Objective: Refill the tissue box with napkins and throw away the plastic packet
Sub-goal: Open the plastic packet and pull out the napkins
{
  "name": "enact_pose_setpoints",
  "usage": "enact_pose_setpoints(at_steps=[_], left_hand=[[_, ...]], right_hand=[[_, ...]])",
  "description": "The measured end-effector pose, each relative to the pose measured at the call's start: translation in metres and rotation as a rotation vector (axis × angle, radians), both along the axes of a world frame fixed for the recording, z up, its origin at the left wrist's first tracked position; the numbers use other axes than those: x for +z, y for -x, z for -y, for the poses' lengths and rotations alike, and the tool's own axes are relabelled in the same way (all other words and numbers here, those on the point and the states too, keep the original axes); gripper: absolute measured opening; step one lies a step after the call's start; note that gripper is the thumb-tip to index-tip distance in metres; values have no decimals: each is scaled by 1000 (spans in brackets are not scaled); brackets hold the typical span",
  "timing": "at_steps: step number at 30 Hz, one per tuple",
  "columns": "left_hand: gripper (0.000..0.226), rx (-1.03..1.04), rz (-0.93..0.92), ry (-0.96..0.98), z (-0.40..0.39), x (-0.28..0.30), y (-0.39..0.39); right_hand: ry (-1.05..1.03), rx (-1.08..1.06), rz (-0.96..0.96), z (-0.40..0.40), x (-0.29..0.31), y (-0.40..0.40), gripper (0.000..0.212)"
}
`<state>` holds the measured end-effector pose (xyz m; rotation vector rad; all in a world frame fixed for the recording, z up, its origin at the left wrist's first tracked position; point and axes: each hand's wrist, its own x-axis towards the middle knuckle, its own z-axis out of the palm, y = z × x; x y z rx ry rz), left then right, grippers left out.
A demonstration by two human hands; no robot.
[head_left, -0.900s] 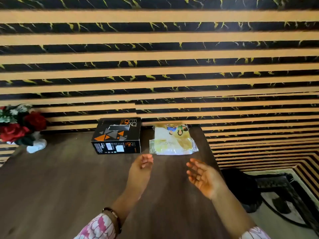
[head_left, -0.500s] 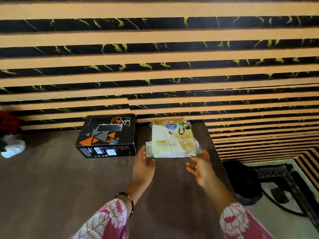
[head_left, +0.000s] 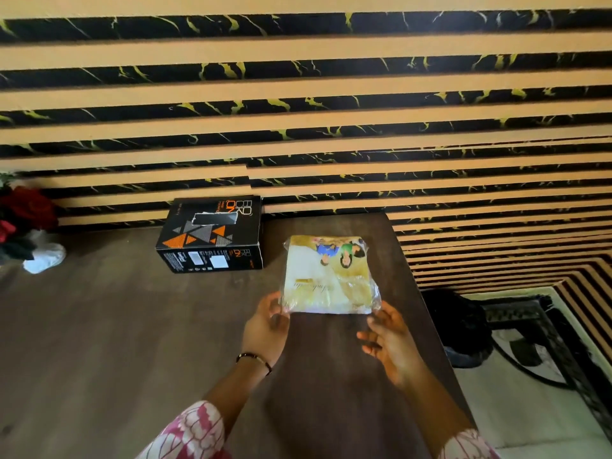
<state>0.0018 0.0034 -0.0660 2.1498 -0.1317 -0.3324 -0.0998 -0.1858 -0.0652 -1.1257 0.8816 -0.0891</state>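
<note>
Napkin packet: clear plastic packet of pale yellow and white napkins (head_left: 329, 276), printed with two small figures in blue and green, lying flat on the right part of the table with its near edge at the hands.
Left hand: left hand (head_left: 266, 326) at the packet's near left corner, fingers (head_left: 273, 301) curled round that corner and pinching the plastic; a thin dark bracelet (head_left: 253, 357) sits on the wrist.
Right hand: right hand (head_left: 387, 336) at the packet's near right corner, thumb touching the plastic edge, the other fingers loosely spread below it; whether it has a firm hold I cannot tell.
Tissue box: black cardboard tissue box with orange and grey triangles (head_left: 212, 235), just beside the packet on its left, apart from it, back edge against the wall; a torn slot in its top face looks dark inside.
Table: dark brown wood-grain table (head_left: 99, 326), carrying both packet and box; its right edge runs just past the packet.
Sleeves: pink and white patterned sleeves (head_left: 195, 432) at the bottom of the view.
Flowers: red artificial roses in a white holder (head_left: 29, 226) at the far left of the table, well apart from the box.
Wall: tan and black striped wall with yellow veining (head_left: 298, 94) behind the table.
Floor: dark rounded object (head_left: 457, 326) on the floor right of the table, too dim to identify.
</note>
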Motion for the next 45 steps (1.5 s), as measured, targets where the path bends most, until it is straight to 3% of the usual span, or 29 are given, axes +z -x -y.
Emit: enact_pose_setpoints(at_steps=[4, 7, 15, 17, 19, 20, 22, 24, 28, 31, 39, 45], left_hand=[[28, -107, 57, -188, -35, -5, 50], [33, -177, 96, -223, -58, -1, 78], [28, -96, 109, -229, -114, 3, 125], [32, -155, 119, -249, -126, 1, 132], [41, -310, 83, -338, -132, 0, 134], [40, -380, 63, -410, -132, 0, 133], [40, -434, 96, -570, -127, 7, 128], [50, -438, 241, -665, -121, 17, 120], [76, -658, 395, -634, -107, 17, 96], [75, -841, 324, -699, -97, 8, 83], [65, -831, 274, -534, -102, -6, 70], [61, -814, 280, -481, -102, -8, 65]], right_hand=[[-54, -16, 1, -27, -1, 49, 42], [-63, -24, -12, -46, -1, 74, 39], [46, -50, -115, -86, 3, 102, 27], [329, -34, -211, -97, 5, 102, 40], [853, 157, -372, -110, 20, 100, 54], [1070, 255, -364, -118, 30, 97, 55], [1230, 419, -222, -135, 49, 84, 50], [1272, 607, -188, -148, 55, 69, 47], [1298, 883, -408, -156, 42, 52, 53], [1328, 858, -458, -155, 33, 50, 50], [1330, 683, -558, -162, 20, 53, 44], [1279, 666, -608, -153, 20, 42, 37]])
